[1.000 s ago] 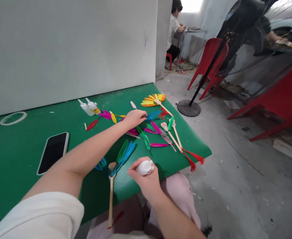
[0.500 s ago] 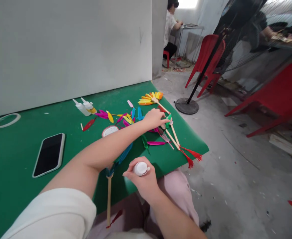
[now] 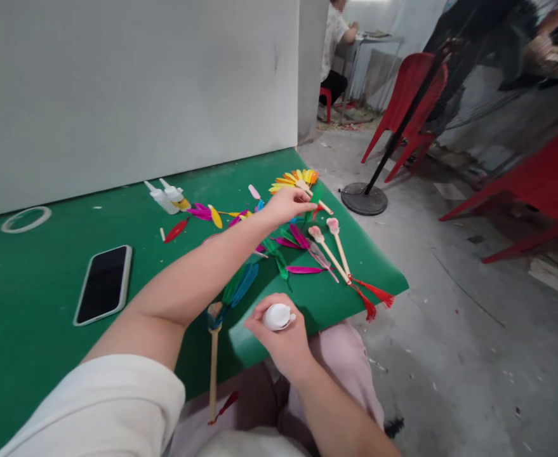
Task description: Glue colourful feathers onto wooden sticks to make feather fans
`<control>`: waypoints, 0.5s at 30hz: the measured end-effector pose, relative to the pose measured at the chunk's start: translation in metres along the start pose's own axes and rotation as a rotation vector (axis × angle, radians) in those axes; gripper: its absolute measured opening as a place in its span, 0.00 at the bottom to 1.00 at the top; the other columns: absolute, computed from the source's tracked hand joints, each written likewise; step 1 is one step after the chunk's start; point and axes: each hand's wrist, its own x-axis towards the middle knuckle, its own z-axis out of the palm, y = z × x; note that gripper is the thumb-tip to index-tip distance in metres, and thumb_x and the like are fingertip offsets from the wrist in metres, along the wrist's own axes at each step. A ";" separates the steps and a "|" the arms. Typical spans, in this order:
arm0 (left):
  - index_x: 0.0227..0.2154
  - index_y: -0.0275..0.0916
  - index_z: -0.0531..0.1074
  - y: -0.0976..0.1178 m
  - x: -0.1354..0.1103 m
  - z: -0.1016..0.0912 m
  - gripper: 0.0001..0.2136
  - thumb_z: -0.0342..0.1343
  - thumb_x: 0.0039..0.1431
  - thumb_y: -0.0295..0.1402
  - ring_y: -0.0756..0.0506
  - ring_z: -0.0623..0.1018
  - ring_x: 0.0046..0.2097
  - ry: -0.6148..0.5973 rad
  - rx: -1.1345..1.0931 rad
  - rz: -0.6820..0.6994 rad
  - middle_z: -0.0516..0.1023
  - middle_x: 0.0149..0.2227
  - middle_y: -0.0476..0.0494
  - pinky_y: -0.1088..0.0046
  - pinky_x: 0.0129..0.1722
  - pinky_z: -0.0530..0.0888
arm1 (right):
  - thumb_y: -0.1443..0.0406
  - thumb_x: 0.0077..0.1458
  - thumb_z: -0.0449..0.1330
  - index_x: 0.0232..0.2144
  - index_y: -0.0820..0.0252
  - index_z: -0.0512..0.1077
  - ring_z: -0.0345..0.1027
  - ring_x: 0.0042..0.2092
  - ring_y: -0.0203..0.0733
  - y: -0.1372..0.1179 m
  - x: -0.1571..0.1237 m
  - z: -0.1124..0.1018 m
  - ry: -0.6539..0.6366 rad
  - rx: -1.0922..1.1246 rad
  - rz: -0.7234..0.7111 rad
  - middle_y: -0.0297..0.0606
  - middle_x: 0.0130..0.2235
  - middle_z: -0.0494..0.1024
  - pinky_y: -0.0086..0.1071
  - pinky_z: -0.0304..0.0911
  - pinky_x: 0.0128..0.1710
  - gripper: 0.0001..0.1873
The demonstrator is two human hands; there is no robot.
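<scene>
My right hand [image 3: 281, 339] is wrapped round a white bottle [image 3: 279, 316], seen from above at its cap, by the table's front edge. Reaching across the table, my left hand [image 3: 292, 206] hovers over loose coloured feathers, its thumb and fingers pinched together. A red feather [image 3: 317, 210] is beside the fingertips; what they hold, if anything, cannot be made out. Under that forearm lies a wooden fan handle [image 3: 213, 374] with blue and green feathers [image 3: 245, 285] at its head. Two bare-headed handles [image 3: 338, 251] with red tassels [image 3: 378, 293] lie right of the feathers.
A yellow-orange feather fan [image 3: 294, 180] lies at the far right edge of the green table [image 3: 35, 273]. Two nozzle bottles [image 3: 164, 197], a phone [image 3: 103, 285] and a tape ring [image 3: 25, 219] lie left. Beyond stand red chairs [image 3: 409, 89], a black stand [image 3: 364, 198] and people seated.
My left hand has drawn back from the handle heads, which are now uncovered; the green feather at its fingertips is no longer there. My right hand still grips the bottle. The view has shifted slightly.
</scene>
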 end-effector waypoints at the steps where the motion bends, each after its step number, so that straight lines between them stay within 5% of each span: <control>1: 0.30 0.32 0.71 -0.005 -0.011 -0.019 0.10 0.59 0.48 0.34 0.54 0.69 0.26 0.060 -0.095 -0.007 0.71 0.24 0.49 0.76 0.29 0.66 | 0.72 0.38 0.65 0.25 0.58 0.68 0.66 0.27 0.32 0.001 0.000 -0.001 0.004 -0.037 -0.024 0.28 0.24 0.71 0.26 0.62 0.29 0.10; 4: 0.31 0.33 0.71 -0.028 -0.060 -0.071 0.14 0.63 0.41 0.35 0.54 0.68 0.25 0.211 -0.199 -0.065 0.70 0.24 0.52 0.77 0.26 0.65 | 0.72 0.39 0.65 0.26 0.58 0.69 0.67 0.28 0.33 0.002 -0.002 -0.003 0.008 -0.140 -0.047 0.29 0.25 0.72 0.27 0.64 0.31 0.10; 7: 0.27 0.33 0.70 -0.053 -0.121 -0.098 0.12 0.62 0.43 0.37 0.54 0.67 0.22 0.286 -0.252 -0.236 0.69 0.21 0.52 0.78 0.22 0.63 | 0.71 0.40 0.65 0.26 0.58 0.69 0.68 0.29 0.33 0.002 -0.003 -0.004 0.028 -0.245 -0.093 0.30 0.26 0.73 0.27 0.65 0.31 0.09; 11: 0.29 0.34 0.70 -0.077 -0.177 -0.092 0.11 0.61 0.43 0.35 0.53 0.70 0.22 0.199 -0.295 -0.401 0.72 0.21 0.51 0.79 0.20 0.63 | 0.71 0.42 0.64 0.29 0.58 0.71 0.69 0.29 0.35 0.007 -0.004 -0.004 -0.004 -0.374 -0.202 0.33 0.27 0.75 0.29 0.66 0.29 0.09; 15: 0.29 0.35 0.68 -0.090 -0.188 -0.072 0.11 0.62 0.44 0.34 0.52 0.73 0.23 0.116 -0.326 -0.445 0.73 0.20 0.50 0.80 0.19 0.63 | 0.71 0.44 0.63 0.31 0.56 0.71 0.69 0.29 0.35 0.017 -0.005 -0.002 -0.025 -0.456 -0.307 0.32 0.27 0.74 0.29 0.66 0.30 0.09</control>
